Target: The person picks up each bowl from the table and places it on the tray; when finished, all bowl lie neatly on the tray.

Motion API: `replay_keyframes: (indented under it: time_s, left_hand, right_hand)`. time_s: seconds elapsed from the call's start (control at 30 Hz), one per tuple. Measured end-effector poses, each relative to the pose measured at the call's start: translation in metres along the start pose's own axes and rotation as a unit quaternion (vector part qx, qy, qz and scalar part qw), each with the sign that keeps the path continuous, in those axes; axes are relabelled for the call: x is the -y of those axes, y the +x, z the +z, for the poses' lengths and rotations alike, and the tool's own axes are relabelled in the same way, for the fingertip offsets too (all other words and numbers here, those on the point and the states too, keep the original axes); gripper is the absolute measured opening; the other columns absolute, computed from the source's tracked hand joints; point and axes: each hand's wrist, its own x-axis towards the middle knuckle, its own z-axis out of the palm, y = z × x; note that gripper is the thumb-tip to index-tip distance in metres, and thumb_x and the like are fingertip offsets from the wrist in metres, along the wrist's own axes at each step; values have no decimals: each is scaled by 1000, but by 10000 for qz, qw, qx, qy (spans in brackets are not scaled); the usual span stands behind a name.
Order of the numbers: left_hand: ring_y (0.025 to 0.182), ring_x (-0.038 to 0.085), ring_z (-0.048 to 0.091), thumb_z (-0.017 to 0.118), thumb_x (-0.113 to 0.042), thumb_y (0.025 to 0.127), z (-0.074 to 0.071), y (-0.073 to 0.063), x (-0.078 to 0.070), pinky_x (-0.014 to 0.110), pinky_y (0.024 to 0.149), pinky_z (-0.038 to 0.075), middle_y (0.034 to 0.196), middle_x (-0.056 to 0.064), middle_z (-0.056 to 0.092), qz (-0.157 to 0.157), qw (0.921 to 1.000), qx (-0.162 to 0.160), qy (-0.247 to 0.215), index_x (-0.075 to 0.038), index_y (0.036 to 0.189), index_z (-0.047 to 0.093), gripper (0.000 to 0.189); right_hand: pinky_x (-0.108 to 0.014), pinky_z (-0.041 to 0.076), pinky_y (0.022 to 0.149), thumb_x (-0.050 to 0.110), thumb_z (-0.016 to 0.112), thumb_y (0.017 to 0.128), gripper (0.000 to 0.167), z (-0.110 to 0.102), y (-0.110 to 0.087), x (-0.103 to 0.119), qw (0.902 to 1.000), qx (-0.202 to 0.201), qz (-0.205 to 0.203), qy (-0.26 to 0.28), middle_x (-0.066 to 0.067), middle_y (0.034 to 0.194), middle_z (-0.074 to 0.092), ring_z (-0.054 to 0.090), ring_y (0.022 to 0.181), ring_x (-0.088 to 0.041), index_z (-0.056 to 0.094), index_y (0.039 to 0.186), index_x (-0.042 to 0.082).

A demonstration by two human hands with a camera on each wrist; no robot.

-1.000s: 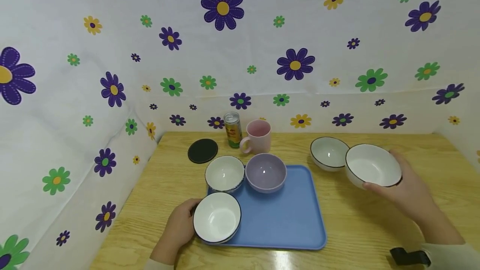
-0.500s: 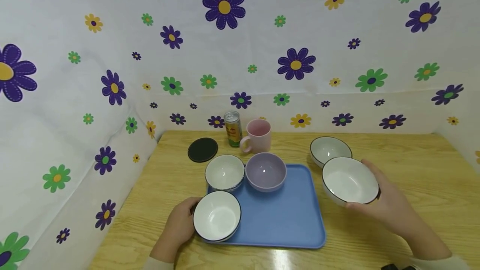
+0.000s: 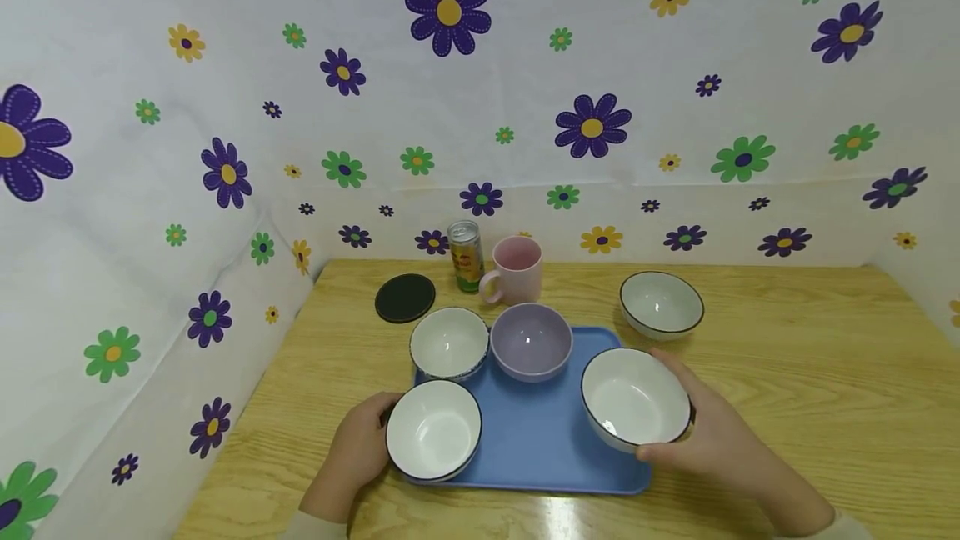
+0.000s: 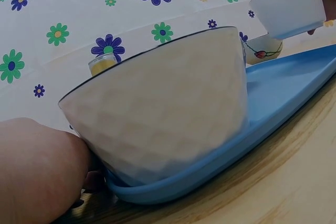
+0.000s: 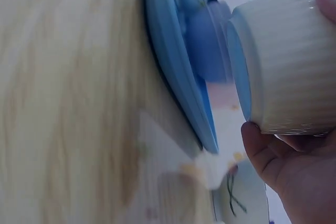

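Observation:
My right hand (image 3: 693,432) grips a white bowl (image 3: 636,398) with a dark rim, thumb on the near side. That bowl hangs tilted over the right part of the blue tray (image 3: 540,448); its ribbed outside (image 5: 294,61) shows in the right wrist view. My left hand (image 3: 365,442) lies at the tray's left edge, against a second white dark-rimmed bowl (image 3: 435,430) on the front left corner. This bowl has a diamond-patterned side (image 4: 163,108). The left fingertips are hidden, and I cannot tell what they hold. Behind stand a white bowl (image 3: 450,343) and a purple bowl (image 3: 531,342) on the tray.
Another white dark-rimmed bowl (image 3: 662,304) stands on the wooden table (image 3: 810,357) at the back right. Behind the tray are a black round coaster (image 3: 405,298), a drink can (image 3: 466,257) and a pink mug (image 3: 519,272). A flower-printed sheet (image 3: 525,65) backs the table.
My right hand has carried its bowl leftward and toward me, from beside the back right bowl to over the tray. My left hand and the bowls on the tray have stayed in place.

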Motion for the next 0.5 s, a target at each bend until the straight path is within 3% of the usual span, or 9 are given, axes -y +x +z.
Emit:
replay_keyframes:
  time_s: [0.4,0.5]
  left_hand:
    - [117,32,64,61,-11,99,-1,-1,-1,53,102,49,118,8,71,11,10000,13,-18,-7,118,72,23]
    - [118,32,64,61,-10,98,-1,-1,-2,52,102,49,118,9,71,11,10000,9,-41,-7,118,72,23]
  right_hand:
    - [-26,49,96,32,96,66,115,39,12,8,9969,629,-256,398,-8,146,49,55,122,-27,29,155,3]
    - [-27,50,96,33,96,66,115,47,16,10,9951,742,-402,506,-5,145,50,56,121,-23,29,156,4]
